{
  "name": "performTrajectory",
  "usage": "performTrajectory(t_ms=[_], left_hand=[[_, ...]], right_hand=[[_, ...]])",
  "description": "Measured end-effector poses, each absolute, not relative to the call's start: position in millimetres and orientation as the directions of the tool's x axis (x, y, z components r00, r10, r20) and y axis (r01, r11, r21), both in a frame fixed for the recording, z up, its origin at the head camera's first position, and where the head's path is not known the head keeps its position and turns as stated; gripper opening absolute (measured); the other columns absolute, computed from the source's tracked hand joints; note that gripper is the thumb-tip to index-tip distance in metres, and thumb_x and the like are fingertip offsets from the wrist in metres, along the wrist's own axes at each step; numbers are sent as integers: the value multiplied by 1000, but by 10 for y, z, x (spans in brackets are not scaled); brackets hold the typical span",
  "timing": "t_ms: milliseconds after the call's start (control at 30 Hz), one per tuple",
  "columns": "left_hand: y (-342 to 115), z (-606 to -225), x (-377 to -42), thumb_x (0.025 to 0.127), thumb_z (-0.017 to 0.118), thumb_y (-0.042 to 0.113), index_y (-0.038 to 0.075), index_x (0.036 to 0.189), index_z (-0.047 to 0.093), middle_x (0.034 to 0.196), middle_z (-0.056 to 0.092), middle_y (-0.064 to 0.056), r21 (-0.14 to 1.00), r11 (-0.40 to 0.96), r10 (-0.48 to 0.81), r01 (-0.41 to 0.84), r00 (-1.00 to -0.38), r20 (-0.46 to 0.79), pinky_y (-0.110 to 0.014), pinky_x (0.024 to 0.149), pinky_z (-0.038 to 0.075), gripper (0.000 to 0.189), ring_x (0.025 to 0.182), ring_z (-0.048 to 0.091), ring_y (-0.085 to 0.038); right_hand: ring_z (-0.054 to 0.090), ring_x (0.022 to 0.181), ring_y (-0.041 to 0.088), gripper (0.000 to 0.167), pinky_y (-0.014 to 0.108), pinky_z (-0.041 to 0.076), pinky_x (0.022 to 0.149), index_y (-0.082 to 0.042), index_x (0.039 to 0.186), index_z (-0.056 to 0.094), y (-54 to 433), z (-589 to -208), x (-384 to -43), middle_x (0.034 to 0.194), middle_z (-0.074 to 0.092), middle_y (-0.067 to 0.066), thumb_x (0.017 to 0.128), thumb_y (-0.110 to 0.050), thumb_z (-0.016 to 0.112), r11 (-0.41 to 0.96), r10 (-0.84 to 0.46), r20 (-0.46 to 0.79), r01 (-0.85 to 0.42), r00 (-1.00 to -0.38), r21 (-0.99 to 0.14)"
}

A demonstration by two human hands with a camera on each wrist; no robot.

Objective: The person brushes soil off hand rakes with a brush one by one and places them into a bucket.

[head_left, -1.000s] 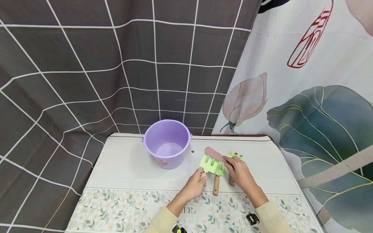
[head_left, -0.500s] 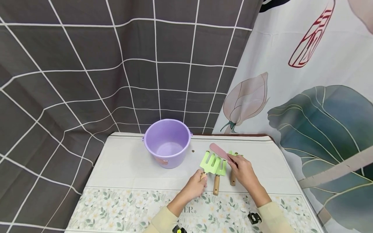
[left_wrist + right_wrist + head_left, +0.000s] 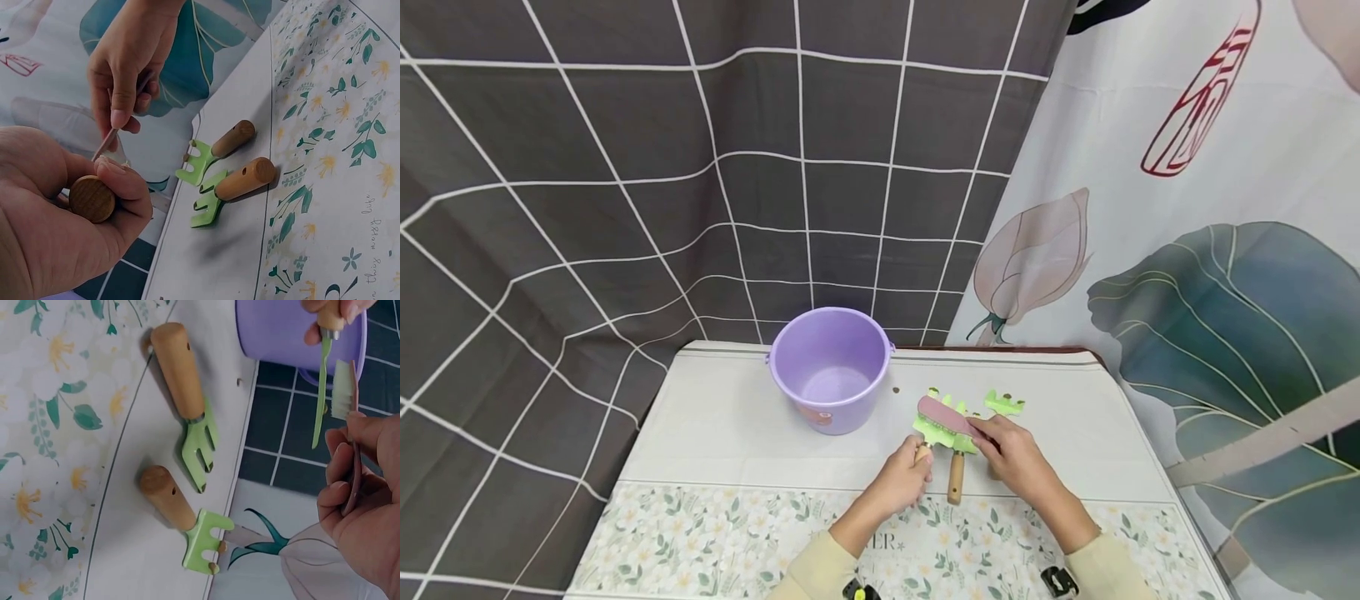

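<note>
My left hand [image 3: 904, 471] grips the wooden handle of a small green garden fork [image 3: 321, 394], its tines pointing away from me. A pink brush [image 3: 942, 414] with pale bristles is held in my right hand [image 3: 1018, 454], fingers curled round its handle. In the head view the brush lies across the fork's tines, and the right wrist view has its bristles facing the fork's flat side, close beside it. Under the hands lie a second green fork [image 3: 200, 447] and a small green rake [image 3: 201, 544], both wooden-handled, with brown bits at their tips.
A purple bucket [image 3: 842, 421] stands on the white tabletop, left of the tools. One brown speck [image 3: 896, 389] lies between bucket and tools. A floral cloth strip [image 3: 700, 533] covers the front of the table; a grey gridded curtain [image 3: 842, 192] hangs behind.
The brush in my right hand rises up and right off the fork, then comes back down and left across its tines. My left hand stays nearly still with the fork.
</note>
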State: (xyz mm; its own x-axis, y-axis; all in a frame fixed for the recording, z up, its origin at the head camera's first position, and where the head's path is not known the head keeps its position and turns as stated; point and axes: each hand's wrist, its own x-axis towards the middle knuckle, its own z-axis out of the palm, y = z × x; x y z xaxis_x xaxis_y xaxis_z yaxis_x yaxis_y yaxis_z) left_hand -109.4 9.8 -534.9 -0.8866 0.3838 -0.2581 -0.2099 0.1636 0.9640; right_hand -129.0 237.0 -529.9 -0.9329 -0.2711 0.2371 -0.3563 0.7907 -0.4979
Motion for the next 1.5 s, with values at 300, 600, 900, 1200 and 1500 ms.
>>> performTrajectory(t_ms=[300, 600, 900, 1200, 1500], left_hand=[[108, -5362, -1084, 111, 42, 17, 5, 127, 47, 86, 53, -3, 965, 171, 389, -199, -886, -251, -20, 43, 41, 21, 56, 46, -10], [102, -5387, -1095, 111, 42, 17, 6, 128, 48, 85, 52, -2, 965, 170, 391, -202, -885, -254, -18, 43, 39, 21, 57, 45, -9], [106, -5381, -1082, 111, 43, 17, 5, 128, 48, 85, 53, -2, 965, 171, 384, -200, -888, -252, -19, 43, 41, 21, 56, 46, -9], [106, -5378, -1074, 111, 43, 16, 5, 128, 48, 84, 53, -3, 965, 168, 389, -200, -886, -251, -19, 42, 39, 20, 54, 45, -9], [94, -5388, -1089, 112, 41, 17, 5, 128, 47, 85, 53, -1, 964, 169, 398, -205, -881, -257, -18, 44, 40, 21, 56, 46, -9]], right_hand=[[48, 70, 3, 31, 21, 45, 57, -5, 128, 72, 2356, -5335, -1325, 93, 66, 0, 97, -10, 71, 824, -244, 228, -326, -943, -464], [48, 69, 9, 33, 23, 44, 56, -3, 130, 70, 2376, -5302, -1435, 96, 67, 7, 98, -11, 70, 847, -189, 214, -270, -958, -458], [52, 72, 12, 33, 26, 47, 58, -1, 130, 69, 2360, -5299, -1467, 100, 69, 11, 99, -11, 69, 861, -161, 231, -251, -960, -442], [69, 94, 28, 34, 43, 59, 75, 1, 131, 68, 2420, -5310, -1503, 109, 70, 17, 99, -11, 69, 865, -124, 257, -231, -959, -445], [63, 83, 17, 34, 32, 56, 66, 0, 131, 68, 2422, -5236, -1448, 106, 70, 13, 99, -10, 69, 843, -153, 267, -267, -951, -467]])
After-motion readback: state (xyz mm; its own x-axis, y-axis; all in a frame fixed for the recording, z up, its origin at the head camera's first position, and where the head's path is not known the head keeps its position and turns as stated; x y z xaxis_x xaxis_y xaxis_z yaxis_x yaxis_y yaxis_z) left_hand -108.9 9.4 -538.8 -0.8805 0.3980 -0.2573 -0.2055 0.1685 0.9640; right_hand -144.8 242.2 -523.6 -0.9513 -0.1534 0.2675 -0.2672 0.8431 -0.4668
